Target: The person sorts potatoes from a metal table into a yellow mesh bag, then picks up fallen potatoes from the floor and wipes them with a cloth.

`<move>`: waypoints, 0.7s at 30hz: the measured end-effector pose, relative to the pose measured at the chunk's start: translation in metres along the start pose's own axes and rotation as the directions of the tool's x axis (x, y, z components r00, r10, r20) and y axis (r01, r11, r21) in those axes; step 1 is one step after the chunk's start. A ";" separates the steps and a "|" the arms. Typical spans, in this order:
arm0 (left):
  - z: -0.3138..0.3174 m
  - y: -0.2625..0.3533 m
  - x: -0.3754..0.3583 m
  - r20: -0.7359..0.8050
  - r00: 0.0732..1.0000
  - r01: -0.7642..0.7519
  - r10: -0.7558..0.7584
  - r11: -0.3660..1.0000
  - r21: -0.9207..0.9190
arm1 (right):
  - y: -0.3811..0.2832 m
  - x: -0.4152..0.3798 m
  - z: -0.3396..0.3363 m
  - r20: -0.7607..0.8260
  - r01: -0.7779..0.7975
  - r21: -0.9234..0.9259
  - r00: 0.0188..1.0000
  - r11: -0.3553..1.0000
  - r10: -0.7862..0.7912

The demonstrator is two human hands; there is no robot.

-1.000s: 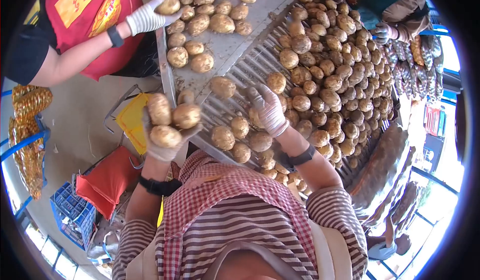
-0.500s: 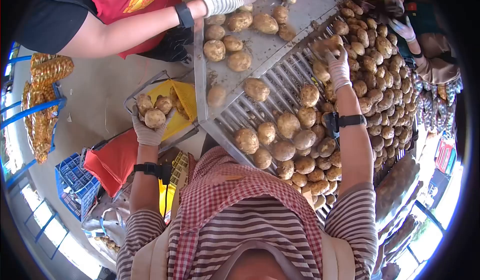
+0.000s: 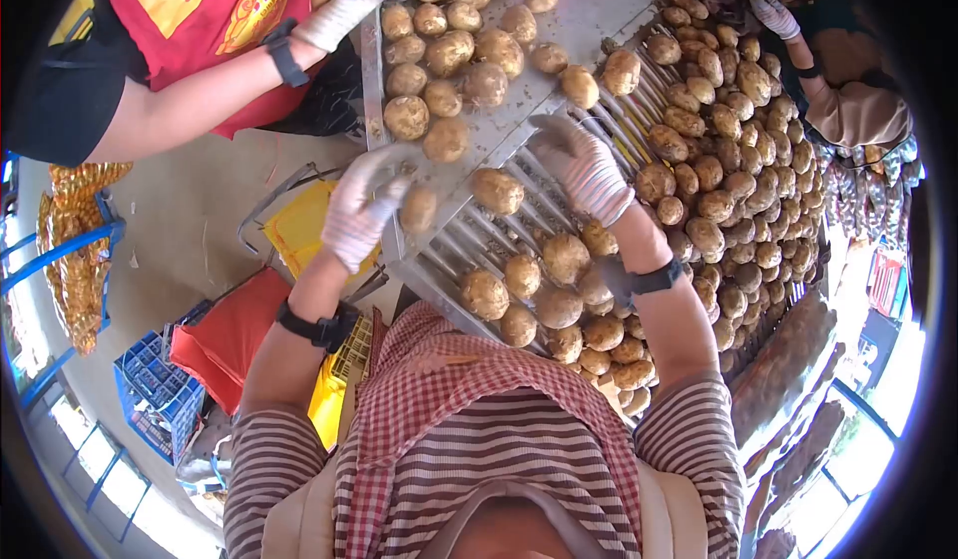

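Observation:
My left hand, in a pale striped glove, is at the near-left edge of the metal tray. It is blurred, with its fingers apart and no potato visible in it. A blurred potato lies just right of its fingertips. My right hand, gloved alike, hovers over the slatted rack near the tray's border. Its fingers are stretched out and nothing shows in them. One potato rests to its left, and another potato sits beyond its fingertips.
A large heap of potatoes covers the rack's right side. A yellow bag in a frame stands left below the tray. A co-worker's gloved hand is at upper left; another person's gloved hand is upper right. A blue crate stands lower left.
My left hand moved from beside the yellow bag up to the tray edge; the potatoes it held are gone from it. My right hand left the heap and moved left. More potatoes lie on the tray.

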State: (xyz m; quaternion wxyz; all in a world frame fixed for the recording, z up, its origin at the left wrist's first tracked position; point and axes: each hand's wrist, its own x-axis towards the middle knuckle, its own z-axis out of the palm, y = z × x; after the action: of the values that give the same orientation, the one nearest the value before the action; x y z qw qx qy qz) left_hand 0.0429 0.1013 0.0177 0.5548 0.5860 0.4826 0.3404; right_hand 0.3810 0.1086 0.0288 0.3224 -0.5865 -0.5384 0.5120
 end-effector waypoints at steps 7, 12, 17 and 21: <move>0.055 0.013 0.069 0.426 0.903 -0.318 -0.052 0.585 0.746 | 0.001 -0.039 -0.003 0.156 0.156 -0.508 0.984 0.847 -0.088; 0.068 -0.004 0.075 0.416 0.903 -0.415 0.111 0.481 0.772 | 0.022 -0.014 -0.096 -0.355 -0.130 -0.706 0.916 0.696 -0.189; 0.074 -0.024 0.081 0.369 0.921 -0.387 0.128 0.434 0.814 | 0.062 0.052 -0.168 -0.578 -0.421 -0.531 0.814 0.735 0.049; 0.077 -0.001 0.079 0.324 0.944 -0.306 0.057 0.512 0.802 | 0.094 0.086 -0.124 -0.437 -0.124 -0.139 0.898 0.983 0.052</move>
State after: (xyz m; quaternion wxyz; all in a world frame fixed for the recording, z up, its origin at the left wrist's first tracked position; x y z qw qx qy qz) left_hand 0.1383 0.1512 -0.0059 0.2209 0.8664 0.4457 0.0427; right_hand 0.5181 0.1925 -0.0465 0.3610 -0.7334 -0.4666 0.3378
